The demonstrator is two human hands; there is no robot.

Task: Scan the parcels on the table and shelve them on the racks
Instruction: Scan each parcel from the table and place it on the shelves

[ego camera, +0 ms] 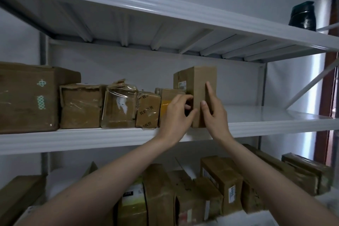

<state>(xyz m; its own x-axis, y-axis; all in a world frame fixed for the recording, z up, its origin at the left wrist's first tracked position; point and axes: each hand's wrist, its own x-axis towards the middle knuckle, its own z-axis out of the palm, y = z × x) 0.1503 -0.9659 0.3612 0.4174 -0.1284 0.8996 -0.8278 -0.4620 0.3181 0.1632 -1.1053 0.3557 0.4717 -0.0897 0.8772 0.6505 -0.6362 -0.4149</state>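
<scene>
A tall brown cardboard parcel [197, 80] with a white label on its left face stands upright on the middle white shelf [275, 121], at the right end of a row of parcels. My left hand [177, 113] curls its fingers and thumb round the parcel's lower left corner. My right hand [213, 110] lies flat against the parcel's front right face, fingers straight and pointing up. A small box with yellow tape [166, 101] sits just left of the parcel, partly hidden by my left hand.
Several taped brown boxes [82, 105] fill the left of the middle shelf; its right part is bare. The lower shelf holds several more parcels [222, 183]. A black wrapped item [302, 16] sits on the top shelf at right.
</scene>
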